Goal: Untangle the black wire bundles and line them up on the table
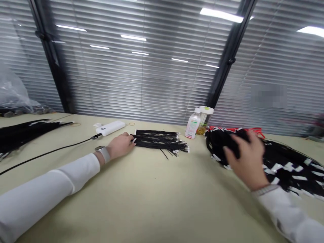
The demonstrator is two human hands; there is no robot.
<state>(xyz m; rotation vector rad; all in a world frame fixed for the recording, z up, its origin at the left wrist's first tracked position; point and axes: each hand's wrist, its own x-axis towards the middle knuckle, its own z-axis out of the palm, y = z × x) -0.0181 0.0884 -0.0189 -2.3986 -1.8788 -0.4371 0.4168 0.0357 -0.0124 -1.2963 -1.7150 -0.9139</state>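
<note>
My left hand (122, 145) is closed on the left end of a flat bundle of thin black cables (158, 141). The cables lie on the table with small white connectors at their right ends. On the right, my right hand (245, 158) reaches over a large pile of black cables (283, 158) with white tags and ends. Its fingers are spread and blurred by motion; whether the fingertips touch the pile I cannot tell.
A white power bank (110, 128) with a black cord lies left of centre. More black cables (30, 131) lie at far left below a clear plastic bag (12, 89). A white-capped bottle (193, 124) and a lidded jar (204, 121) stand before the blinds. Red strips (255, 131) edge the pile.
</note>
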